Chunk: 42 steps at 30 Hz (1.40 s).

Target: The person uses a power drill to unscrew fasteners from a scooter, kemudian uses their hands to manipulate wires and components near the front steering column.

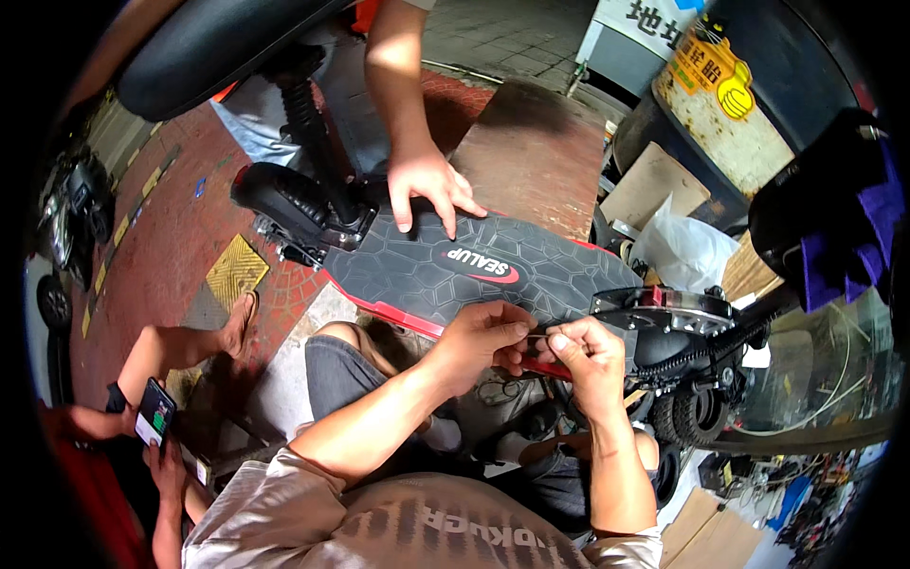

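Note:
Above the near edge of an electric scooter's black, crackle-patterned deck (398, 270), my two hands work close together. My left hand (479, 341) is closed in a pinch, with the other fingers curled. My right hand (590, 356) pinches too, thumb against forefinger. Between the fingertips runs a thin wire (538, 336), short and hard to make out. Red trim (379, 308) lines the deck's side below my left hand. Another person's hand (427, 185) rests with spread fingers on the far side of the deck.
The scooter's rear wheel (284, 197) and seat (218, 52) are on the left, its folding stem (664, 308) on the right. A plastic bag (687, 242) and small tyres (697, 412) lie nearby. At lower left a person holds a phone (154, 415).

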Available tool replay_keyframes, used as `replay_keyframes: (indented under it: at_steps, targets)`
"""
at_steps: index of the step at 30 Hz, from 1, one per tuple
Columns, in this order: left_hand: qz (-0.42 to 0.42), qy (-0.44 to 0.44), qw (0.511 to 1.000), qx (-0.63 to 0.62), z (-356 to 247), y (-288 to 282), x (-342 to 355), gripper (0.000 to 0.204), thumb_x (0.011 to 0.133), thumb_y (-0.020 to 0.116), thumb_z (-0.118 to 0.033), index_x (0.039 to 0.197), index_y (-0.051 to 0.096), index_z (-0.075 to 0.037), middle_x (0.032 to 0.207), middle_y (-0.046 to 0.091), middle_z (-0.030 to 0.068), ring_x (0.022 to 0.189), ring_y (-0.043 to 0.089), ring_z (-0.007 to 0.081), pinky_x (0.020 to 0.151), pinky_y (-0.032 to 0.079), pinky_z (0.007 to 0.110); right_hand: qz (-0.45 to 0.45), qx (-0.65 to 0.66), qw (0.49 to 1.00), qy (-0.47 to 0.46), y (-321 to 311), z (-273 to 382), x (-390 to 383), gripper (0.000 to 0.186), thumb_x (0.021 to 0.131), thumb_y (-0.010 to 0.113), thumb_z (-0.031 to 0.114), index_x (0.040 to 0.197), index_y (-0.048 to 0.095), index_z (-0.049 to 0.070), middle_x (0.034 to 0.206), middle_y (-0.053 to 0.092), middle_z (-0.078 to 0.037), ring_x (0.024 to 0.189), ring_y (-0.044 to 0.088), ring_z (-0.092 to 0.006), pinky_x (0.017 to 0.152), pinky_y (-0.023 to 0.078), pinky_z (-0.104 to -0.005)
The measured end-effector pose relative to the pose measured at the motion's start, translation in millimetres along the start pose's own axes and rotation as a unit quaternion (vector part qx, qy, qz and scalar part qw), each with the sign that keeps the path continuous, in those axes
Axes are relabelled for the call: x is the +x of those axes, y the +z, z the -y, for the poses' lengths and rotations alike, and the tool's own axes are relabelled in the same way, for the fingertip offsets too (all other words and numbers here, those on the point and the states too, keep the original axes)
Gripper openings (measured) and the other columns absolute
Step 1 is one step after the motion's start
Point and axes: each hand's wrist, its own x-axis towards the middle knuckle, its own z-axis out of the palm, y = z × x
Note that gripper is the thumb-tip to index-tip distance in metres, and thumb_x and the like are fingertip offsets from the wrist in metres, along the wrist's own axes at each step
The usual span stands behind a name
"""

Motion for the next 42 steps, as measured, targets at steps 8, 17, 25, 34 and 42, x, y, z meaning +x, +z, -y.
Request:
replay_keyframes:
  at_steps: [8, 17, 25, 34, 42]
  targets:
    - [0.041, -0.032, 0.991, -0.125, 0, -14, 1, 0.016, 0.104, 0.068, -0.015, 0.116, 0.067, -0.004, 0.092, 0.068, 0.0068, 0.081, 0.068, 0.0188, 0.07, 0.06, 0.04, 0.017, -0.031, 0.999, -0.013, 15, 15, -6, 0.02, 0.107, 0.064, 0.009, 0.115, 0.072, -0.007, 0.107, 0.079, -0.014, 0.092, 0.075, -0.0187, 0.087, 0.061, -0.0317]
    - [0.003, 0.004, 0.996, -0.093, -3, -4, 6, 0.022, 0.106, 0.066, -0.014, 0.125, 0.064, -0.004, 0.09, 0.064, 0.0037, 0.081, 0.065, 0.0176, 0.074, 0.059, 0.039, 0.08, 0.075, 0.994, 0.027, 1, 15, 6, 0.014, 0.101, 0.065, -0.004, 0.112, 0.073, -0.007, 0.129, 0.071, -0.016, 0.112, 0.07, -0.0203, 0.099, 0.058, -0.0348]
    - [-0.017, 0.048, 0.992, -0.115, 0, 8, 19, 0.023, 0.106, 0.065, -0.012, 0.127, 0.063, -0.003, 0.093, 0.066, 0.0053, 0.081, 0.066, 0.0177, 0.075, 0.058, 0.034, 0.027, -0.048, 0.996, -0.074, 9, 16, 4, 0.016, 0.095, 0.073, -0.005, 0.111, 0.075, -0.004, 0.128, 0.073, -0.015, 0.116, 0.07, -0.0219, 0.102, 0.054, -0.0346]
    - [0.019, 0.058, 0.987, -0.148, 6, 14, 35, 0.024, 0.108, 0.061, -0.011, 0.131, 0.062, -0.003, 0.106, 0.069, 0.0081, 0.096, 0.071, 0.0202, 0.083, 0.063, 0.037, 0.009, -0.251, 0.936, -0.246, 6, 18, 7, 0.019, 0.09, 0.075, -0.008, 0.108, 0.074, -0.003, 0.13, 0.071, -0.02, 0.115, 0.071, -0.0299, 0.099, 0.057, -0.0387]
    - [0.014, 0.064, 0.992, -0.112, 3, 32, 36, 0.024, 0.108, 0.061, -0.007, 0.132, 0.059, -0.002, 0.112, 0.067, 0.0108, 0.097, 0.071, 0.0212, 0.083, 0.063, 0.038, -0.045, -0.274, 0.918, -0.283, 3, 18, 6, 0.02, 0.085, 0.078, -0.006, 0.105, 0.075, -0.001, 0.128, 0.072, -0.022, 0.11, 0.073, -0.0351, 0.095, 0.057, -0.0405]
